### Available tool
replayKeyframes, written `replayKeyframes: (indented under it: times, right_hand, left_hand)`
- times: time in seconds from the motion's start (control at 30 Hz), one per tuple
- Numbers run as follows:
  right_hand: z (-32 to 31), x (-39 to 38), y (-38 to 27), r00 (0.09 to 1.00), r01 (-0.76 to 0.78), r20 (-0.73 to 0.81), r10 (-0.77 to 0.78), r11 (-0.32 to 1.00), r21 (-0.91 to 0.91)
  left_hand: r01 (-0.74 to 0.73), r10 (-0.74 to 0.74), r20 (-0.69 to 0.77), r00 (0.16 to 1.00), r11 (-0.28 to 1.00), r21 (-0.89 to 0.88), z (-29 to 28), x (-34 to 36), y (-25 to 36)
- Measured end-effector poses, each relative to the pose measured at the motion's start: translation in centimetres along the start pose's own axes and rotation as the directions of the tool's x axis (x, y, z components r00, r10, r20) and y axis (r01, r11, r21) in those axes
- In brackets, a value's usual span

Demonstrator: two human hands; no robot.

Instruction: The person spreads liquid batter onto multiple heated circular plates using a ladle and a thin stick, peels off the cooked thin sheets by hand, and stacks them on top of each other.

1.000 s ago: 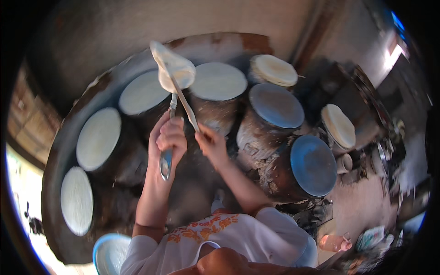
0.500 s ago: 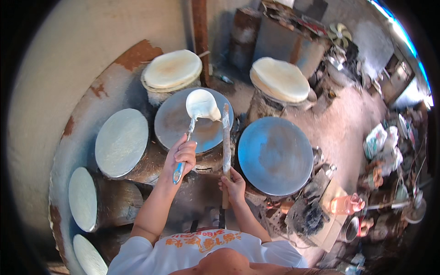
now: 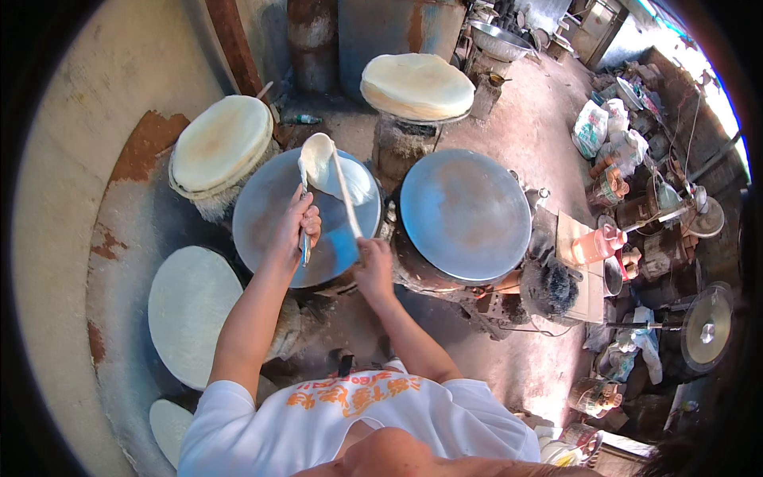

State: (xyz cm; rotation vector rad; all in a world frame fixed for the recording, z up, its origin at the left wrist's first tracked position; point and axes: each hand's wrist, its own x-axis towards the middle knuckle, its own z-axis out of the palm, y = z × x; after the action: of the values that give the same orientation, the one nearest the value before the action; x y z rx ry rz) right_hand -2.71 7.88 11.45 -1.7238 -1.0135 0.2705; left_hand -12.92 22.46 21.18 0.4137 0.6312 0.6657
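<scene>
My left hand [image 3: 296, 226] grips the blue handle of a ladle [image 3: 315, 163] whose bowl holds white batter over a round grey griddle [image 3: 270, 215]. A pool of batter [image 3: 354, 184] lies on the griddle under the ladle. My right hand [image 3: 371, 266] holds a thin flat wooden stick [image 3: 346, 195] that reaches up to the ladle's bowl. Both hands are above the near part of this griddle.
A second bare griddle [image 3: 465, 213] stands to the right. Pale thin rounds cover other griddles at the left [image 3: 193, 310], upper left [image 3: 221, 143] and top centre [image 3: 416, 86]. A curved wall [image 3: 71, 199] rings the left. Bags, bottles and pots crowd the floor at right [image 3: 628, 230].
The view has swung across the ring of griddles. The ladle has come down over the near griddle and batter now lies on it; the stick now reaches the ladle's bowl.
</scene>
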Motion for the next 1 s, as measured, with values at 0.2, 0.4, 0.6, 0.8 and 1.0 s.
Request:
replayKeyframes:
  times: [0.2,0.4,0.6,0.8,1.0]
  right_hand:
    - [-0.7,-3.9,-1.4,0.999,0.002,0.037,0.009,0.958,-0.285]
    - [-0.3,1.0,-0.7,0.992,0.062,-0.066,-0.104,0.885,-0.461]
    - [3.0,-1.2,-2.2,0.999,0.013,0.041,0.001,0.942,-0.334]
    - [-0.6,0.0,-0.5,0.996,0.023,0.085,0.009,0.927,-0.374]
    - [2.4,4.1,-1.6,0.966,0.197,0.227,-0.126,0.925,-0.326]
  left_hand:
    - [0.062,-0.073,0.028,0.997,0.956,0.287,-4.0,0.2,3.5]
    - [-0.062,0.051,0.034,0.998,0.828,0.558,-5.7,1.9,4.2]
    - [-0.104,0.187,-0.011,0.982,0.594,0.798,-8.6,2.2,3.0]
    - [-0.043,0.425,-0.02,0.905,0.14,0.989,-12.5,0.3,6.3]
    - [0.003,0.543,0.043,0.839,-0.083,0.997,-15.2,0.8,5.6]
